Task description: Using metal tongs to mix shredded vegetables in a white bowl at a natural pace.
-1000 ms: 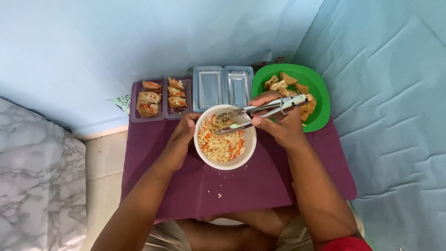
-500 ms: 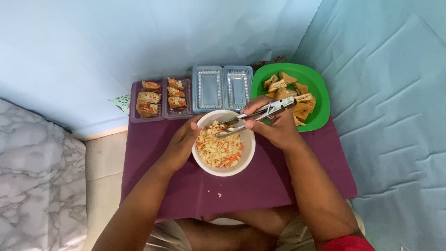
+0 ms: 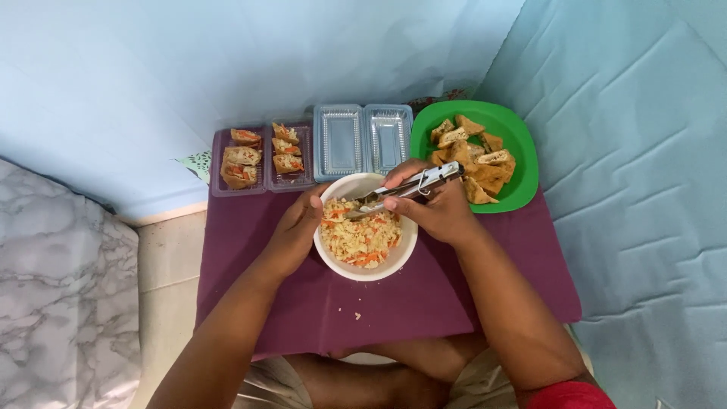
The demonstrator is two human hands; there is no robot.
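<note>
The left hand (image 3: 294, 231) cups the white bowl (image 3: 366, 261) at mid-counter, steadying it, fingers curled on its rim. The right hand (image 3: 439, 212) squeezes metal tongs (image 3: 409, 188) into the shredded filling (image 3: 362, 236); behind sits the green plate (image 3: 522, 163).

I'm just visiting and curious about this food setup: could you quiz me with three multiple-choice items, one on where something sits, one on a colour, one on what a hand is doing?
1. Where is the white bowl?
A. on the purple cloth
B. on the marble floor
C. inside the plate

2. What colour is the plate of fried pieces?
A. red
B. green
C. yellow

3. What does the right hand hold?
A. nothing
B. a cup
C. metal tongs

Answers: 1 A, the bowl stands on the cloth in front of the person. 2 B, its rim is bright green. 3 C, the fingers close around the tongs, whose tips are over the bowl; the left hand rests on the bowl's rim.
</note>
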